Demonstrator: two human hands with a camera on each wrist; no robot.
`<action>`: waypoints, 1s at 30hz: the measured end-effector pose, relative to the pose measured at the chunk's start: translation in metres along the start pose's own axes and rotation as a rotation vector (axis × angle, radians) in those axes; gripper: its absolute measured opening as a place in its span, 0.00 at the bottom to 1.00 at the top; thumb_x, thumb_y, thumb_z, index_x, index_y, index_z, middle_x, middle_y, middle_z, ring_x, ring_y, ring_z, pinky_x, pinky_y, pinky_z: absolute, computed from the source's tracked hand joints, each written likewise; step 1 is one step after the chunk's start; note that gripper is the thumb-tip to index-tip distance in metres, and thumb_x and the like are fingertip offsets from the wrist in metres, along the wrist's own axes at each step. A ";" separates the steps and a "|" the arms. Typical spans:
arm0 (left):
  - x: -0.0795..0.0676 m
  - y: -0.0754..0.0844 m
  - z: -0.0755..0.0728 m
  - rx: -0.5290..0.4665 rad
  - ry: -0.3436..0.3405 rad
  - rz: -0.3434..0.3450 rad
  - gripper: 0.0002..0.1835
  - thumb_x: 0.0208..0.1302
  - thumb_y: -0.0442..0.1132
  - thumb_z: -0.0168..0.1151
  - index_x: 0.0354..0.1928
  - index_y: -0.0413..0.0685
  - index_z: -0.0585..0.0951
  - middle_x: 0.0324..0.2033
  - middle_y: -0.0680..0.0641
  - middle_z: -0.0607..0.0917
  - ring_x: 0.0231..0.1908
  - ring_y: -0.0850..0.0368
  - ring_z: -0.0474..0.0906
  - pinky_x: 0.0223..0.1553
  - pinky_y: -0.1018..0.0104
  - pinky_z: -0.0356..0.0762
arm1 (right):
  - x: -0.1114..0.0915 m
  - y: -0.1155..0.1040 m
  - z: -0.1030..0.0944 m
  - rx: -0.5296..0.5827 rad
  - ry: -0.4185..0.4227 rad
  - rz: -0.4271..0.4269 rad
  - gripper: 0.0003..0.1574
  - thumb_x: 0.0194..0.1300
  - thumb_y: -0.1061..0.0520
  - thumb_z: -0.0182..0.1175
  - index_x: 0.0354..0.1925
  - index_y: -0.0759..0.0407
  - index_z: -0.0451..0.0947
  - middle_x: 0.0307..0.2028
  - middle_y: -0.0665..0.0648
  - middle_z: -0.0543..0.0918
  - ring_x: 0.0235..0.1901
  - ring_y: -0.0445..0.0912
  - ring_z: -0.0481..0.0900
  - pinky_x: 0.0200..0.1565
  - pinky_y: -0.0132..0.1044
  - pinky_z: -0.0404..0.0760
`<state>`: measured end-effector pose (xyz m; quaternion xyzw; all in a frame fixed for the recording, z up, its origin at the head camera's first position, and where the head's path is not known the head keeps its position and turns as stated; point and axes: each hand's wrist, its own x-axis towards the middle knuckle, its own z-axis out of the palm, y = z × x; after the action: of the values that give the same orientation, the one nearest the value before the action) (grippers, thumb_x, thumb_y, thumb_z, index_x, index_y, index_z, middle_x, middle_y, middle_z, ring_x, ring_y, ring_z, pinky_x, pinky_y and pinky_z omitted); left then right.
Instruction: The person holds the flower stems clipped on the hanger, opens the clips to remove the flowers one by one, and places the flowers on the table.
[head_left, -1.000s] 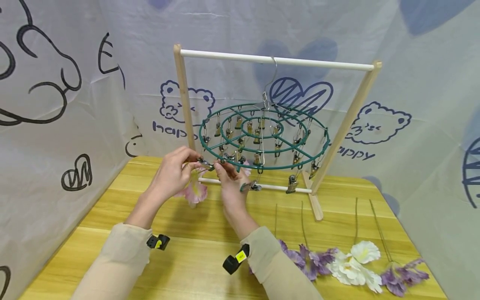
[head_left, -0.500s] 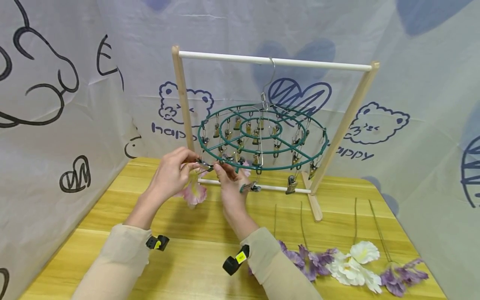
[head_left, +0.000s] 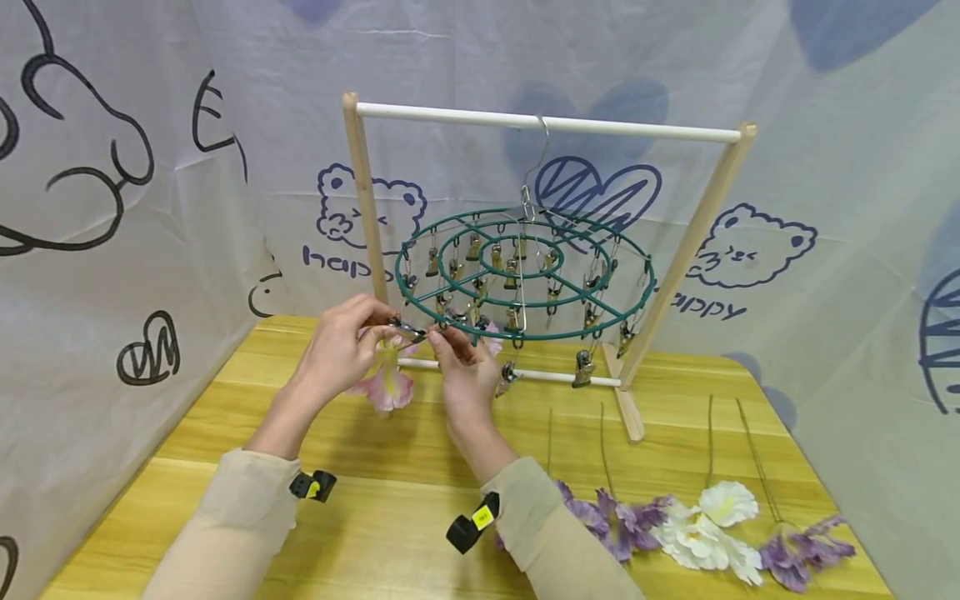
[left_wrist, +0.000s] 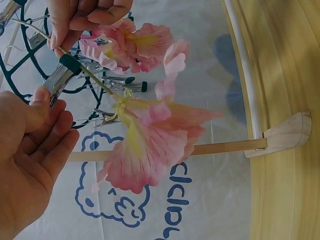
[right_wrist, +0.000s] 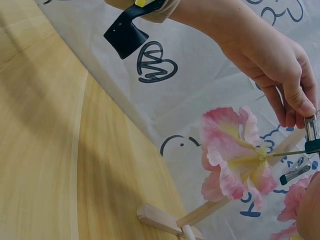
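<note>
My left hand pinches the handles of a metal clip between thumb and fingers. The clip's green-tipped end meets the thin stem of a pink artificial flower. My right hand pinches that stem on the far side of the clip. The bloom hangs sideways, below and beyond my left hand in the head view. Above both hands is the green round clip hanger, several clips dangling from its rings. Another pink flower hangs behind, partly hidden by the hanger and my right hand in the head view.
A wooden stand with a white top bar carries the hanger by its metal hook. At the table's right lie purple flowers and a white flower, stems pointing away. A loose clip hangs beside my right hand.
The hanging clip beside my right hand has swung from lying sideways to hanging down. Both hands stay nearly in place, and the head view has shifted slightly.
</note>
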<state>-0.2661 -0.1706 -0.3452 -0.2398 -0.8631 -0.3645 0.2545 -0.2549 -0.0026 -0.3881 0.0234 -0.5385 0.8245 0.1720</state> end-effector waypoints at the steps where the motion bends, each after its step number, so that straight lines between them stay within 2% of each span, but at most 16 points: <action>1: 0.000 0.000 0.000 0.001 0.001 0.003 0.07 0.66 0.21 0.65 0.44 0.35 0.84 0.39 0.42 0.85 0.40 0.45 0.85 0.50 0.48 0.87 | 0.000 0.000 0.000 0.001 0.005 -0.004 0.11 0.65 0.62 0.73 0.44 0.67 0.86 0.43 0.58 0.90 0.44 0.44 0.85 0.52 0.34 0.86; 6: 0.000 0.000 -0.001 -0.007 0.004 0.012 0.07 0.66 0.22 0.66 0.43 0.35 0.84 0.38 0.41 0.85 0.39 0.46 0.85 0.50 0.48 0.87 | 0.000 0.001 -0.002 -0.004 0.015 0.001 0.10 0.65 0.62 0.73 0.44 0.66 0.86 0.43 0.58 0.90 0.44 0.44 0.85 0.52 0.33 0.86; 12: -0.001 0.001 -0.002 -0.009 0.000 -0.002 0.06 0.67 0.25 0.66 0.44 0.34 0.84 0.38 0.41 0.85 0.39 0.46 0.84 0.50 0.48 0.87 | -0.002 0.003 -0.005 -0.016 -0.017 0.014 0.10 0.67 0.62 0.71 0.46 0.66 0.85 0.45 0.57 0.89 0.46 0.44 0.84 0.53 0.33 0.85; 18: 0.000 0.000 -0.003 0.005 0.003 -0.015 0.07 0.67 0.25 0.66 0.45 0.34 0.83 0.40 0.40 0.85 0.40 0.45 0.84 0.49 0.48 0.87 | -0.006 0.005 -0.009 -0.052 0.000 0.006 0.12 0.65 0.64 0.73 0.46 0.68 0.86 0.46 0.57 0.89 0.45 0.43 0.84 0.49 0.31 0.86; 26: 0.000 -0.001 -0.004 0.021 -0.008 -0.030 0.08 0.68 0.27 0.66 0.47 0.33 0.83 0.40 0.40 0.84 0.40 0.45 0.83 0.50 0.47 0.86 | -0.014 0.002 -0.017 -0.114 -0.060 0.071 0.13 0.67 0.62 0.70 0.48 0.68 0.84 0.42 0.53 0.85 0.42 0.42 0.81 0.46 0.30 0.83; 30: 0.000 -0.001 -0.004 0.020 -0.021 -0.038 0.09 0.69 0.26 0.66 0.49 0.33 0.83 0.41 0.40 0.84 0.42 0.45 0.83 0.52 0.46 0.85 | -0.018 0.000 -0.022 -0.138 -0.083 0.050 0.13 0.67 0.63 0.71 0.47 0.69 0.85 0.41 0.53 0.86 0.40 0.41 0.81 0.43 0.28 0.83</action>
<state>-0.2656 -0.1743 -0.3433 -0.2245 -0.8737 -0.3583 0.2406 -0.2350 0.0126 -0.4011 0.0321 -0.6013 0.7878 0.1299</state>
